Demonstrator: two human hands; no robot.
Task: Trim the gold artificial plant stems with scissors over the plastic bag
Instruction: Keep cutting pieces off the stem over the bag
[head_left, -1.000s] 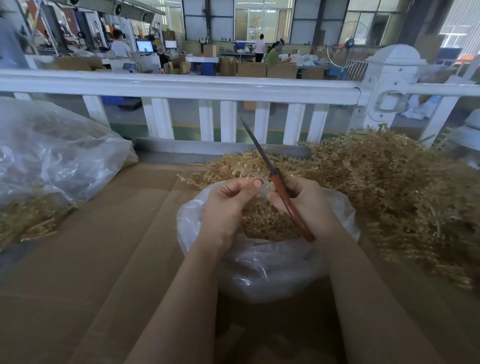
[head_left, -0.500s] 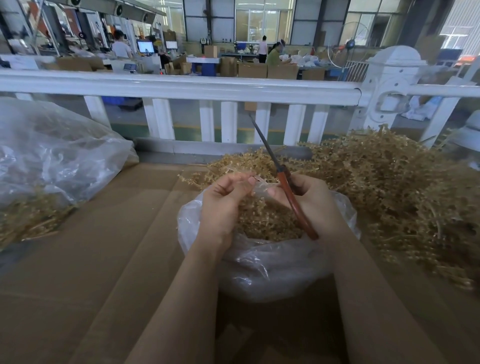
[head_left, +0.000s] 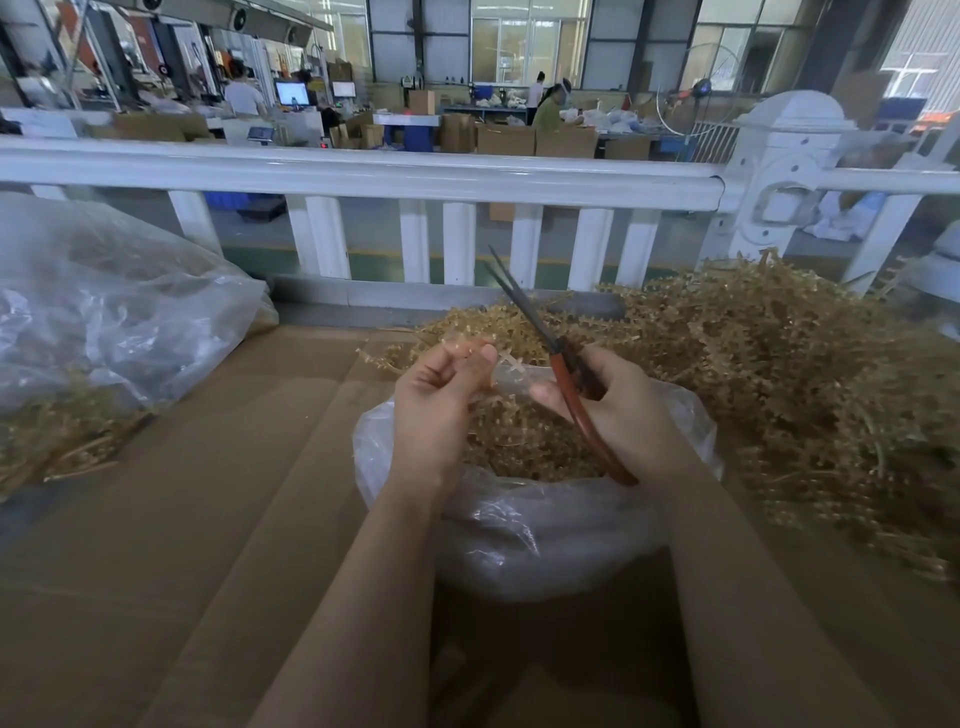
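Left hand (head_left: 441, 410): I pinch a gold stem (head_left: 511, 364) above the plastic bag (head_left: 519, 535)
Right hand (head_left: 618, 410): I grip the scissors (head_left: 563, 371), blades slightly parted

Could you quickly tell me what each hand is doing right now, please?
Left hand: pinches a gold plant stem above the plastic bag.
Right hand: grips the red-handled scissors, blades slightly apart.

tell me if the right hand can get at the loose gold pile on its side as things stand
Probably yes: the gold pile lies right beside the right hand with nothing between them, though that hand grips the scissors, so grabbing would be awkward.
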